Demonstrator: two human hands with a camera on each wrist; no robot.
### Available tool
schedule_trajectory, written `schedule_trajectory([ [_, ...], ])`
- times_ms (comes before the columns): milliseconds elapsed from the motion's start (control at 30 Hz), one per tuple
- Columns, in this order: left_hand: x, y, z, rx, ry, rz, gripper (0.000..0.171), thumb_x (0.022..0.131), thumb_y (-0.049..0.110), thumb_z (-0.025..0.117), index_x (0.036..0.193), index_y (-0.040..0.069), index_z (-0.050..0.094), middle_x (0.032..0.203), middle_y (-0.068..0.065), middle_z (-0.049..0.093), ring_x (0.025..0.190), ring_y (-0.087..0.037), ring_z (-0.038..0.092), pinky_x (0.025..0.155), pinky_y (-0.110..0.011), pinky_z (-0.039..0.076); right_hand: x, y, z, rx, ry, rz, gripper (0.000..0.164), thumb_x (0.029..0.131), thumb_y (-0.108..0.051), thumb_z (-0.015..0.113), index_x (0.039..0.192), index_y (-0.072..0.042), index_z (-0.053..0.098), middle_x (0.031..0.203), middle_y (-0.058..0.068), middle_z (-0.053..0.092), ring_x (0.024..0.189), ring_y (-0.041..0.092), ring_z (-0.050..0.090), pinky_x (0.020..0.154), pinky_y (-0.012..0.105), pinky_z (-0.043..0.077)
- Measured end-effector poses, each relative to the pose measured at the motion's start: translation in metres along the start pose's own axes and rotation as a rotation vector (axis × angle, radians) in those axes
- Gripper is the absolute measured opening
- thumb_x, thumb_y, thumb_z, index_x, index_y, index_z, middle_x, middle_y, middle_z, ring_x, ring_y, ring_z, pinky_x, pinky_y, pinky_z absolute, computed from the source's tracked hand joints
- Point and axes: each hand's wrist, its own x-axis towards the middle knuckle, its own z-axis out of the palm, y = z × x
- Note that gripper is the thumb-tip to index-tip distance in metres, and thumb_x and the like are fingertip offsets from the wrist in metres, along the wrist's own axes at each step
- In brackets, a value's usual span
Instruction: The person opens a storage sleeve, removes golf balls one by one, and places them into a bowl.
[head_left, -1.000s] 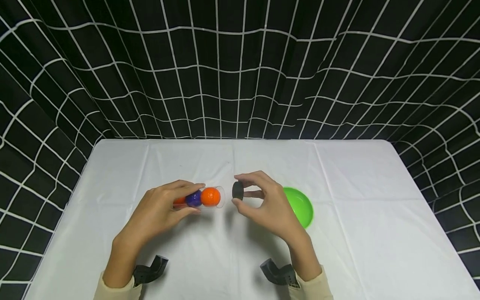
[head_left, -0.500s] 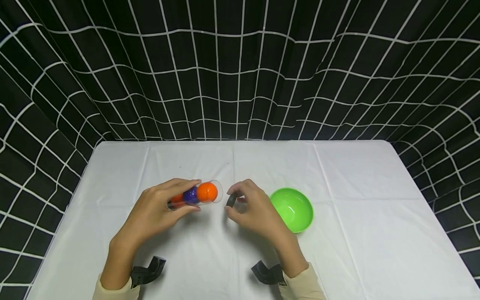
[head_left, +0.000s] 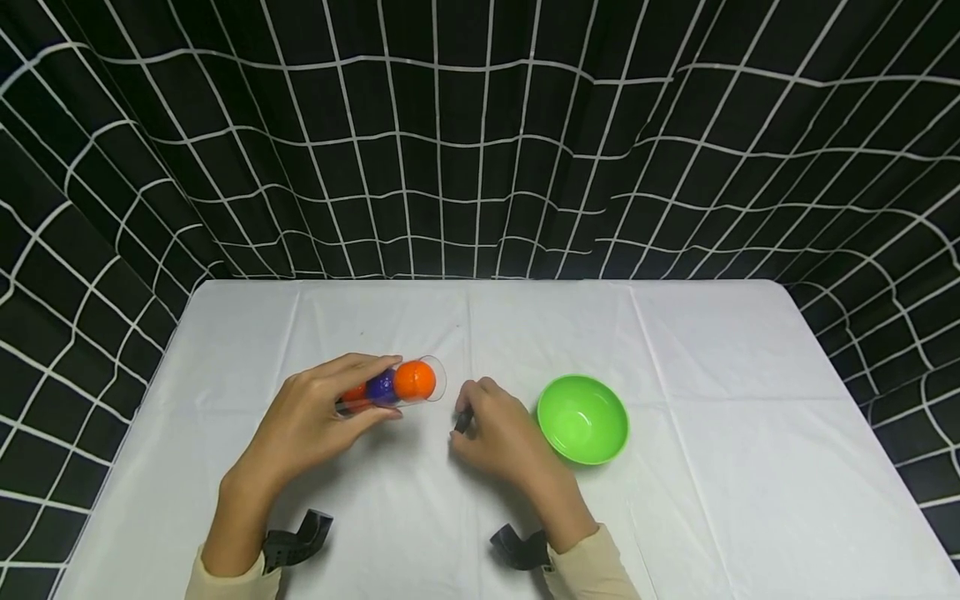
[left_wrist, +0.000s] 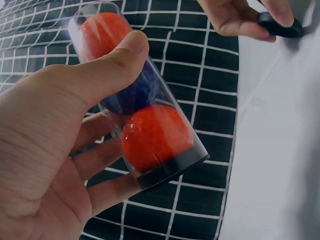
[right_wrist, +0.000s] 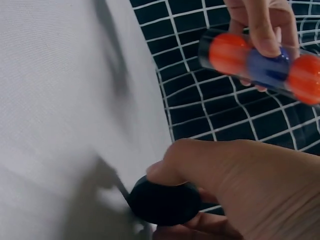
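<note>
My left hand (head_left: pixel 315 412) grips a clear tube (head_left: pixel 439 380) by its sides, fingers on one side and thumb on the other. Inside, a blue ball (left_wrist: pixel 132 95) lies between an orange ball (left_wrist: pixel 102 32) near the uncapped end and another orange ball (left_wrist: pixel 157 140) against the black end piece (left_wrist: pixel 172 172). Thumb and fingers of my right hand (head_left: pixel 501 437) pinch a round black cap (right_wrist: pixel 162 202), low over the table and apart from the tube, to the right of its uncapped end.
A green bowl (head_left: pixel 584 446) stands on the white-covered table (head_left: pixel 750 433), just right of my right hand. Black curtains with a white grid (head_left: pixel 480 175) rise behind the table and at both sides. Black mounts (head_left: pixel 300 542) sit on both wrists.
My right hand has moved left and toward me with the cap, turning it more edge-on and uncovering more of the bowl. The left hand and tube have shifted slightly left and away from me.
</note>
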Motion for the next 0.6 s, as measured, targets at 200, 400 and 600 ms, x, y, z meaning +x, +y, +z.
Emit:
schedule_trajectory([
  [200, 0.0018, 0.0015, -0.0001, 0.002, -0.012, -0.005, 0.059, 0.079, 0.031, 0.095, 0.133, 0.019, 0.075, 0.123, 0.001, 0.079, 0.106, -0.017, 0.078, 0.085, -0.038, 0.065, -0.004, 0.0003, -0.0066, -0.065, -0.061, -0.007, 0.025, 0.075, -0.003, 0.079, 0.098, -0.007, 0.072, 0.084, 0.004, 0.062, 0.075, 0.019, 0.055, 0.069, 0.033, 0.049],
  [400, 0.0025, 0.0024, -0.0002, 0.004, -0.017, -0.01, 0.059, 0.079, 0.031, 0.095, 0.133, 0.019, 0.075, 0.124, 0.0, 0.079, 0.107, -0.018, 0.078, 0.087, -0.039, 0.065, -0.0054, -0.001, -0.007, -0.134, -0.058, -0.044, 0.026, 0.08, -0.004, 0.084, 0.104, -0.006, 0.075, 0.086, 0.006, 0.065, 0.083, 0.026, 0.059, 0.072, 0.04, 0.053],
  [600, 0.0012, 0.0031, -0.0003, 0.017, -0.017, -0.015, 0.059, 0.079, 0.033, 0.095, 0.133, 0.02, 0.075, 0.123, 0.001, 0.079, 0.107, -0.018, 0.078, 0.087, -0.039, 0.065, -0.006, -0.0001, -0.0036, -0.131, -0.065, -0.044, 0.019, 0.082, 0.001, 0.079, 0.101, -0.004, 0.077, 0.093, 0.01, 0.066, 0.085, 0.027, 0.057, 0.075, 0.041, 0.055],
])
